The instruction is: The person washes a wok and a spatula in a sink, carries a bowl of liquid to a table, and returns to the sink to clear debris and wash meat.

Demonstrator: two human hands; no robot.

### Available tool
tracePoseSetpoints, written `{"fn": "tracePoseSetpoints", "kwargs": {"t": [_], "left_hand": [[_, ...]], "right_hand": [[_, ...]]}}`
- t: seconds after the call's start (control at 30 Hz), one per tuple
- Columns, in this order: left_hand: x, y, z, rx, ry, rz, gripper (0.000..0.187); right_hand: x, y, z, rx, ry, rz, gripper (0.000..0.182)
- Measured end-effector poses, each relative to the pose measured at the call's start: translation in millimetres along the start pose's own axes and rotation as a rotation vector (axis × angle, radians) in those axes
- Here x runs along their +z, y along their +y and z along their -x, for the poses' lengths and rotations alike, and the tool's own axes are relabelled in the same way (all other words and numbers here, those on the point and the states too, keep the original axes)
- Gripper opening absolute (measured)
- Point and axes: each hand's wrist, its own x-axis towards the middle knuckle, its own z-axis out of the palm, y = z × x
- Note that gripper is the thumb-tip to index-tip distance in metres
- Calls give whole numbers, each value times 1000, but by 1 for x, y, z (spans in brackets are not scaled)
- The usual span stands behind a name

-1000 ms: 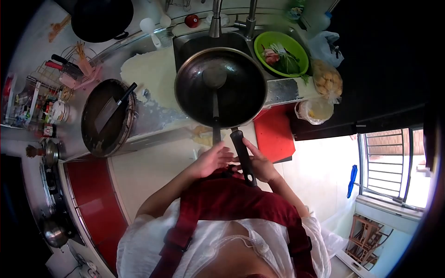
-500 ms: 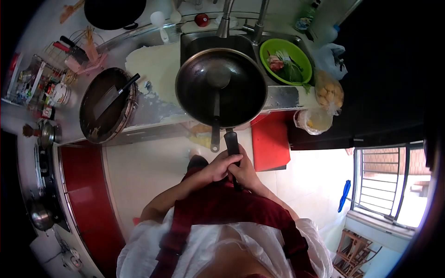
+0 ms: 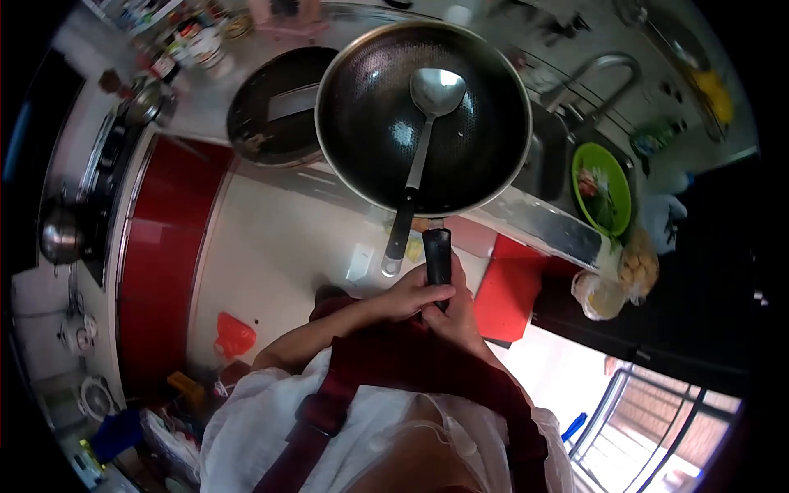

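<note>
Pan [image 3: 353,123]: upper centre of the frame, inside facing us, above the counter edge [image 3: 538,222] as we look down; it lies straight ahead of our hands, beyond its handle.
Handle [image 3: 438,255]: its long axis runs nearly straight up and down the frame, from the pan's near rim to our hands at mid-frame.
Left hand [image 3: 408,297]: closed on the handle's lower part from the left, thumb laid across it; we cannot tell how its hidden fingers sit.
Right hand [image 3: 457,319]: closed round the same part from the right and below, the two hands touching.
Spatula [image 3: 421,156]: in the pan, head toward the far side, shaft slanting down and left over the near rim; its free end is just above and left of our left hand, the nearer one, and neither hand touches it.
Left side: a blade [image 3: 292,102] lies on a dark tray [image 3: 255,94], partly hidden by our pan.
Right side: the sink [image 3: 546,164] and a green bowl [image 3: 618,168] are beyond the pan's rim.
</note>
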Motion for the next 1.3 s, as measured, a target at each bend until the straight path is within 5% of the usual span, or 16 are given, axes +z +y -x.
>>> {"fn": "tracePoseSetpoints", "kwargs": {"t": [0.3, 0.57, 1.3], "left_hand": [[-109, 76, 140, 300, 261, -102, 37], [-201, 128, 273, 354, 530, -6, 34], [-434, 321, 418, 742, 1118, 236, 35]], "right_hand": [[172, -58, -65, 1, -288, 59, 80], [334, -112, -115, 47, -611, -94, 77], [647, -221, -357, -80, -1249, 7, 72]]}}
